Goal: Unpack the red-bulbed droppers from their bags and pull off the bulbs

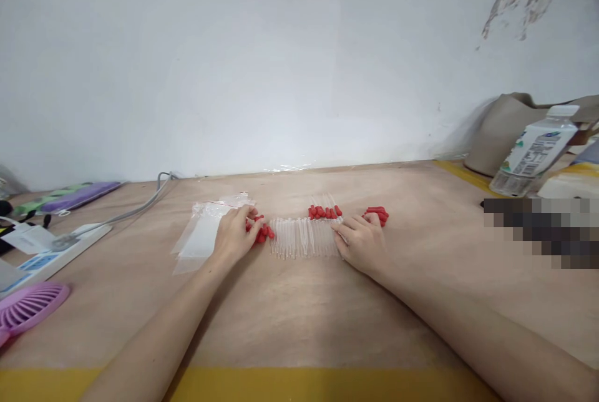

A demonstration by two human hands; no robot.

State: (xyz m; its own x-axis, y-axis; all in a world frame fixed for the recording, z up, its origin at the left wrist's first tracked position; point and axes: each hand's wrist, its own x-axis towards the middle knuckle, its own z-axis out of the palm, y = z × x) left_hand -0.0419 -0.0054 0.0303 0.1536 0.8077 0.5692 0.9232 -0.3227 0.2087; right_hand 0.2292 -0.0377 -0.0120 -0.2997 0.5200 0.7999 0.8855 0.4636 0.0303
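Note:
Several thin clear tubes [306,238] with narrow tips lie side by side in a row on the brown table covering. A line of red rubber bulbs [322,211] sits along the row's far edge, with more clear tubes reaching out behind it. My left hand [235,232] is closed, its thumb and fingers bent over a heap of red bulbs [262,233] left of the row. At the row's right end, the fingertips of my right hand [362,241] pinch the top of a clear tube. Another cluster of red bulbs [378,215] shows just behind that hand.
Clear plastic bags [199,233] lie under and left of my left hand. Farther left are a power strip [56,255] with a grey cable, a pink fan [32,308] and a purple pouch [82,196]. A bottle [536,149] and a grey bag [491,130] stand at right.

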